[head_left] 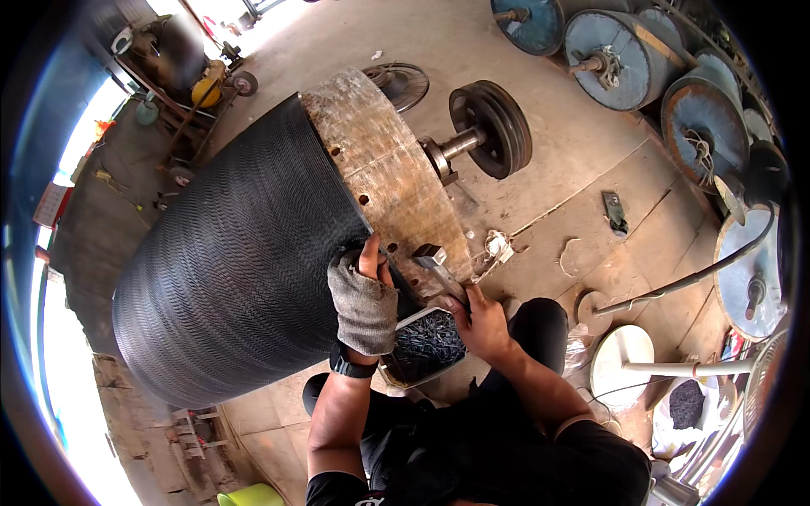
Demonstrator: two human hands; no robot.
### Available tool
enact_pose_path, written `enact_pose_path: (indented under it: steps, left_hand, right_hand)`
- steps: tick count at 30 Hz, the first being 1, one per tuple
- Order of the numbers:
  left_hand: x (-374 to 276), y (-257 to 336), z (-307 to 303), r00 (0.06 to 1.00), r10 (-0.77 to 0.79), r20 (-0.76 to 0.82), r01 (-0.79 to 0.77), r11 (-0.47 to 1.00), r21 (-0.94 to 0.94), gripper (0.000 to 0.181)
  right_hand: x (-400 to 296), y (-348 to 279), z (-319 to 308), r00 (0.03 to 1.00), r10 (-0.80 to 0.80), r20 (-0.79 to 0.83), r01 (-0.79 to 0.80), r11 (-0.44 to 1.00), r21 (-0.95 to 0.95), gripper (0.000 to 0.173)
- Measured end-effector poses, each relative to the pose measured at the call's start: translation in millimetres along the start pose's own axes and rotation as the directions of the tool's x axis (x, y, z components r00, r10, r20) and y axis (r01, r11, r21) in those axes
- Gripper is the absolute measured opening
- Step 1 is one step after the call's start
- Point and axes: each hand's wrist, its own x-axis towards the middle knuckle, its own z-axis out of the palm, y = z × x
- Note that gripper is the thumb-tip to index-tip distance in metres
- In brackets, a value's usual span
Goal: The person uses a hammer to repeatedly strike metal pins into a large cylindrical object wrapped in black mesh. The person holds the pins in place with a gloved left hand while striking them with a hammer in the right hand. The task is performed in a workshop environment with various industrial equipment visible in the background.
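Observation:
A large drum wrapped in ridged black material lies before me, with a worn, pale end band that has several dark holes. My left hand, in a grey fingerless glove, rests at the edge where the black covering meets the band. Its fingertips are bunched; whether they pinch something small cannot be seen. My right hand is bare and closed around the handle of a hammer, whose head is over the band. Below the hands, a container holds many thin dark pieces, perhaps nails or pins.
A shaft with a grooved pulley sticks out from the drum's end. Several metal drums line the right side. A fan stand's round base and a white bag are at lower right. A wheeled cart stands at upper left.

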Motion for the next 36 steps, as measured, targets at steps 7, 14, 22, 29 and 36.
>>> enact_pose_path:
  steps: [7,14,22,29,36]
  left_hand:
    - [7,10,10,0.998,-0.061,-0.009,0.061,0.995,0.077,0.071]
    - [10,8,16,0.998,0.03,-0.061,-0.023,0.993,0.114,0.074]
    - [15,8,16,0.999,0.015,-0.049,-0.008,0.992,0.126,0.073]
    - [8,19,9,0.994,-0.113,0.01,0.112,0.992,0.064,0.087]
    - [-68,23,-7,0.969,0.135,0.209,-0.134,0.991,-0.023,0.058]
  right_hand:
    - [8,-14,-4,0.995,-0.096,-0.015,0.097,0.995,0.003,0.032]
    - [20,-32,-7,0.99,-0.141,0.023,0.143,0.983,-0.12,0.026]
    - [24,-40,-12,0.997,-0.07,0.036,0.075,0.983,-0.165,0.02]
    - [22,-41,-12,0.995,-0.095,0.031,0.099,0.982,-0.16,0.02]
    - [19,-40,-15,0.979,-0.2,-0.041,0.198,0.978,-0.06,0.025]
